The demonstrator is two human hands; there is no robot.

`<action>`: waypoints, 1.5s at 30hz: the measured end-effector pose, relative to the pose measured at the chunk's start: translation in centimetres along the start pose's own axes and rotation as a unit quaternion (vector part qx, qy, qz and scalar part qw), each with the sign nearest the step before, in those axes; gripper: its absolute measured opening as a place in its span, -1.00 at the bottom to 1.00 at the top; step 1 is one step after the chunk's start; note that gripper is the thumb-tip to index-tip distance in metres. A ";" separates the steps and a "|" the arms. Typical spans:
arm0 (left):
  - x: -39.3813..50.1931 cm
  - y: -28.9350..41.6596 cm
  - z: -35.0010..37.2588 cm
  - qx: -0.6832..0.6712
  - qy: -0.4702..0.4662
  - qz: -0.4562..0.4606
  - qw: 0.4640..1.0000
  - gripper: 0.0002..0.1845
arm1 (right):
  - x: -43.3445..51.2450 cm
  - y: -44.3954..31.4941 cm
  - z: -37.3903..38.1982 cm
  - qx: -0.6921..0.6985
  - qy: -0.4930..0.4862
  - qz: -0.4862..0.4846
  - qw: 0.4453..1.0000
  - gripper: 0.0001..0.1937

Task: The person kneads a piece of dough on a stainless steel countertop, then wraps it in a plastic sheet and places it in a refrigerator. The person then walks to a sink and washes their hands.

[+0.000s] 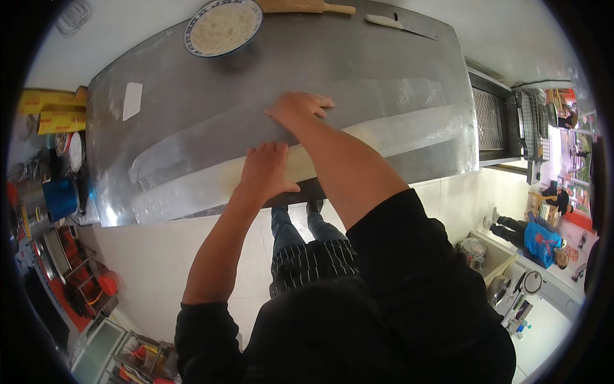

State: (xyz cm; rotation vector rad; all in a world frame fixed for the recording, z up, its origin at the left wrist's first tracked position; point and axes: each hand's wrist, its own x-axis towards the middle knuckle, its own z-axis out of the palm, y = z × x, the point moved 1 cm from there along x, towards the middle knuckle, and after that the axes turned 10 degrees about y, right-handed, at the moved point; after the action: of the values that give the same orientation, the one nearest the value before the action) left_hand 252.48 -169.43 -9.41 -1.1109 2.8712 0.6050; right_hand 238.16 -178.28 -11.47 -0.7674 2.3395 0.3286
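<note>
A long pale strip that looks like dough (pixel 220 180) lies along the near side of the steel table (pixel 158 81). A thin, shiny, clear sheet, seemingly plastic film (pixel 407 93), spreads around and beyond it. My left hand (pixel 265 168) rests palm down across the strip, thumb out to the right. Farther away, my right hand (pixel 300 105) lies on the film-covered tabletop, its fingers pointing right. The right forearm passes over the strip and hides part of it. Neither hand visibly grips anything; the undersides of both are hidden.
At the far edge stand a patterned bowl of flour-like powder (pixel 223 28), a wooden rolling pin (pixel 297 6) and a cleaver (pixel 400 24). A white scraper-like piece (pixel 132 101) lies left. Yellow boxes (pixel 62 120) sit beyond the left edge, a grill-like appliance (pixel 489 115) right. A person (pixel 542 240) is farther right.
</note>
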 end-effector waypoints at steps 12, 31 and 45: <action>-1.4 -1.8 -1.2 -0.035 -0.019 0.009 0.999 -0.07 | 0.6 -0.2 0.7 -0.034 0.034 0.052 0.998 0.06; -3.2 -3.8 -2.0 -0.066 0.040 0.013 0.997 -0.14 | 1.0 0.2 1.8 -0.020 0.071 0.015 0.997 0.01; -3.7 -3.7 -1.2 -0.006 -0.031 -0.027 0.999 -0.10 | 0.2 0.7 2.3 -0.035 0.089 -0.012 0.995 -0.23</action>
State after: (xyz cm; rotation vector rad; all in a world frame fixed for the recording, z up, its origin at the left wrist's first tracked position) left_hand 257.83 -169.94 -9.04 -1.1456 2.7792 0.6445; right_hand 238.74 -176.90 -13.33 -0.8908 2.4937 0.3460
